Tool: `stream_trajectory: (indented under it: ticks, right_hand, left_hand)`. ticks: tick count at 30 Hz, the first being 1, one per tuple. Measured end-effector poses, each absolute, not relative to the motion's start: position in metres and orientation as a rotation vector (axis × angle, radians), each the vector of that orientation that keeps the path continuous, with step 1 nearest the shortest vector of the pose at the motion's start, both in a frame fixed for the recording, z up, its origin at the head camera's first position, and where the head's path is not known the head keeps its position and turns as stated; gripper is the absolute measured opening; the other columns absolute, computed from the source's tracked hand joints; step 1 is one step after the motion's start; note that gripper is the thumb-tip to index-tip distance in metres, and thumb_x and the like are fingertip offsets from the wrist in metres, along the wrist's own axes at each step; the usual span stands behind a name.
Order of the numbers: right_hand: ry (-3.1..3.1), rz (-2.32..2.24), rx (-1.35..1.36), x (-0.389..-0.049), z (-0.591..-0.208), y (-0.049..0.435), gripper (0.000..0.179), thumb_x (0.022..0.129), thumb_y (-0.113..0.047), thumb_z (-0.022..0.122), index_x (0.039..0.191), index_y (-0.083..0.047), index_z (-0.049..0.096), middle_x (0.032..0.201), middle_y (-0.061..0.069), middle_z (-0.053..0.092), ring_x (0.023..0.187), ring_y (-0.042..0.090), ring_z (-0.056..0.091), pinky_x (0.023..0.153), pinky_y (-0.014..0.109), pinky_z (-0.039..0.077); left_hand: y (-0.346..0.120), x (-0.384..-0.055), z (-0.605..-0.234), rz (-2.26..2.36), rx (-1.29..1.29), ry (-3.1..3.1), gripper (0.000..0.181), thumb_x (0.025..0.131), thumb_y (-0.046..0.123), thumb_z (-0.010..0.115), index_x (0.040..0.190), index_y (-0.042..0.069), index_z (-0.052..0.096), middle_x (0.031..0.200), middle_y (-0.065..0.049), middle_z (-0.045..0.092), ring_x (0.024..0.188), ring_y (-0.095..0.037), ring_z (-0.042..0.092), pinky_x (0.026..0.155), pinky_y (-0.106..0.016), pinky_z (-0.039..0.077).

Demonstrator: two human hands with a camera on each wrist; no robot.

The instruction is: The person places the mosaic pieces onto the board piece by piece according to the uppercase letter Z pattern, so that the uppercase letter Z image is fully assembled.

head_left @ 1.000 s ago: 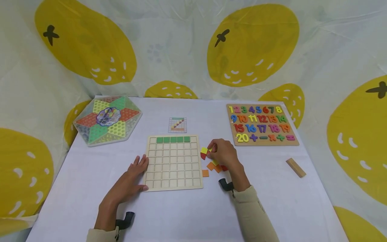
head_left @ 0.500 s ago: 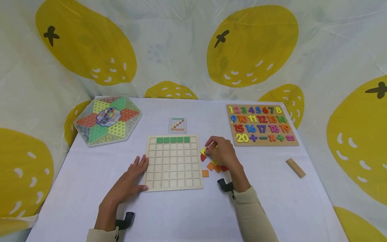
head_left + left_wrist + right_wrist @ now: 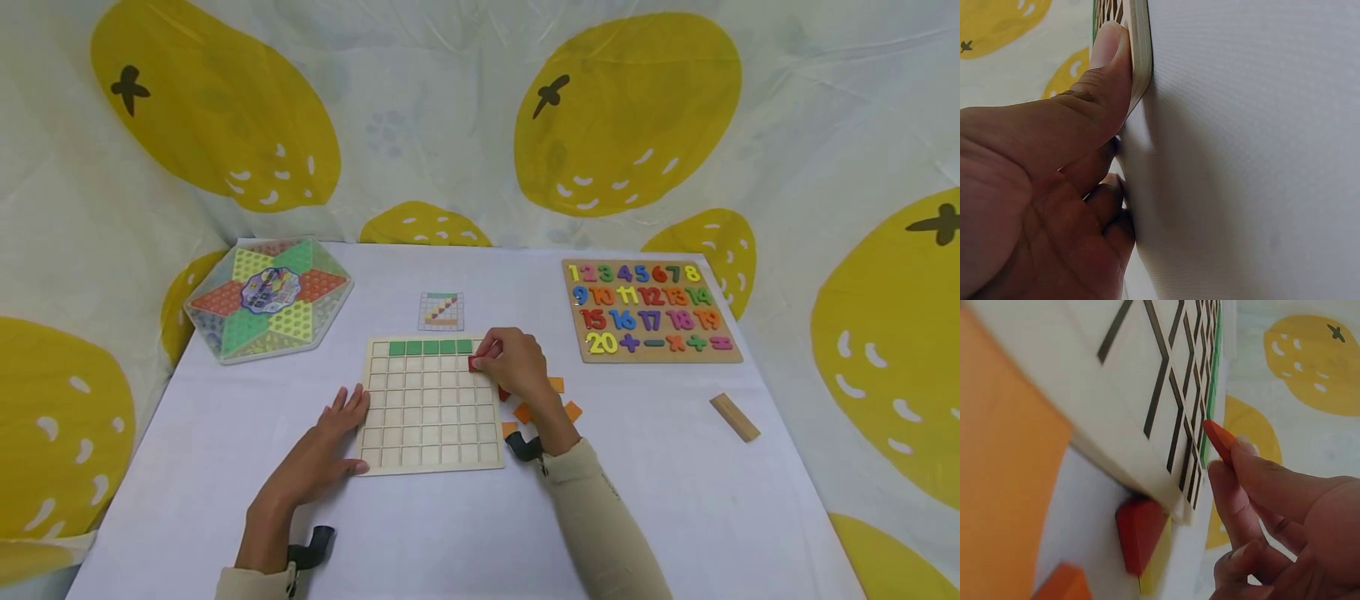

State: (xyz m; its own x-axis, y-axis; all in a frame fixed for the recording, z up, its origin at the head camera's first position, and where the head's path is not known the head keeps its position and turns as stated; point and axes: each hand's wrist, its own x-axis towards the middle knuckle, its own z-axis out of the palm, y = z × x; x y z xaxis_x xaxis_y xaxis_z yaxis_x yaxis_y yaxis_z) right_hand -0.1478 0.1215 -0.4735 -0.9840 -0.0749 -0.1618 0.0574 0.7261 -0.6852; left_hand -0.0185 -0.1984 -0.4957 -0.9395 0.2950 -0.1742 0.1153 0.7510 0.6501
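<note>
A wooden grid board (image 3: 430,417) lies mid-table, with several green square tiles (image 3: 431,347) set along its far row. My left hand (image 3: 330,446) rests at the board's left edge, fingers extended, and its thumb (image 3: 1110,53) presses on the near left corner. Over the board's far right cells, my right hand (image 3: 517,364) pinches a small red tile (image 3: 472,363) between thumb and forefinger. The right wrist view shows that tile (image 3: 1219,440) tilted, with the fingertips hiding part of it. Loose by the board's right edge are another red tile (image 3: 1140,534) and several orange tiles (image 3: 573,412).
Behind the board lies a printed pattern card (image 3: 441,311). A hexagonal star game board (image 3: 270,300) sits at the back left, a number puzzle board (image 3: 652,308) at the back right. A wooden strip (image 3: 735,417) lies on the right.
My right hand has moved left from the loose tiles to the board's far right cells, carrying a red tile. My left hand stays in place.
</note>
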Motion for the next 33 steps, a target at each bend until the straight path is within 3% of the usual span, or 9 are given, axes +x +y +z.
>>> stream_trajectory:
  ticks: [18, 26, 33]
  right_hand:
    - [2.811, -0.894, 0.022, -0.162, -0.483, 0.094, 0.018, 0.087, -0.027, 0.089, 0.078, -0.023, 0.073, 0.074, -0.002, 0.067, 0.075, 0.020, 0.062, 0.062, 0.032, 0.047]
    - [2.722, -1.095, 0.019, -0.156, -0.477, 0.121, 0.006, 0.090, -0.022, 0.085, 0.093, -0.023, 0.079, 0.085, -0.001, 0.071, 0.085, 0.022, 0.064, 0.067, 0.033, 0.051]
    - [2.719, -1.043, 0.012, -0.146, -0.471, 0.151, 0.013, 0.090, -0.017, 0.084, 0.102, -0.020, 0.080, 0.092, 0.000, 0.072, 0.095, 0.025, 0.062, 0.079, 0.037, 0.053]
  left_hand:
    - [-0.199, -0.019, -0.495, 0.953, 0.324, 2.699, 0.107, 0.078, 0.005, 0.090, 0.167, 0.007, 0.030, 0.177, -0.013, 0.022, 0.167, -0.039, 0.012, 0.135, -0.058, 0.014]
    - [-0.198, -0.019, -0.496, 0.958, 0.353, 2.710, 0.107, 0.077, 0.006, 0.091, 0.166, 0.006, 0.032, 0.176, -0.014, 0.024, 0.166, -0.041, 0.013, 0.134, -0.058, 0.015]
    - [-0.199, -0.019, -0.494, 0.970, 0.345, 2.699, 0.107, 0.077, 0.006, 0.091, 0.166, 0.005, 0.032, 0.176, -0.015, 0.023, 0.166, -0.042, 0.013, 0.134, -0.060, 0.015]
